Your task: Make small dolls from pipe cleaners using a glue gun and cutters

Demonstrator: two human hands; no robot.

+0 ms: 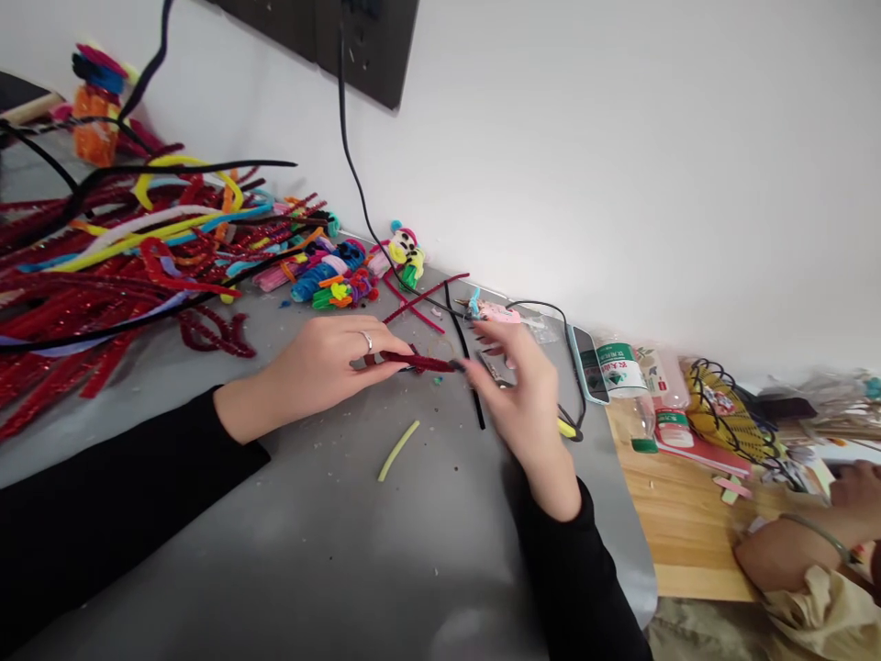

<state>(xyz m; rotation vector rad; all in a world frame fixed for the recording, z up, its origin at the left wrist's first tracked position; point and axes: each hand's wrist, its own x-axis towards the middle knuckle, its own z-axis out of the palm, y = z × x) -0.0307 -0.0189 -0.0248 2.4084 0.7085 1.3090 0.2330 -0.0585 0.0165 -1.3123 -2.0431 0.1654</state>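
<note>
My left hand [323, 365] rests on the grey table [330, 551], a ring on one finger, its fingers pinched on the left end of a short dark red pipe cleaner [421, 362]. My right hand [521, 395] is at that pipe cleaner's right end, blurred by motion, fingers curled near the tip. A black pipe cleaner [468, 367] lies under and behind the right hand. A pale yellow-green piece [397, 450] lies on the table below both hands. Both arms wear black sleeves.
A big heap of red and coloured pipe cleaners [117, 266] fills the left. Small pipe-cleaner figures [344, 275] stand by the wall. A phone [590, 365], bottle [630, 390] and wire basket [730, 413] lie right. Another person's arm [805, 542] rests on a wooden table [681, 532].
</note>
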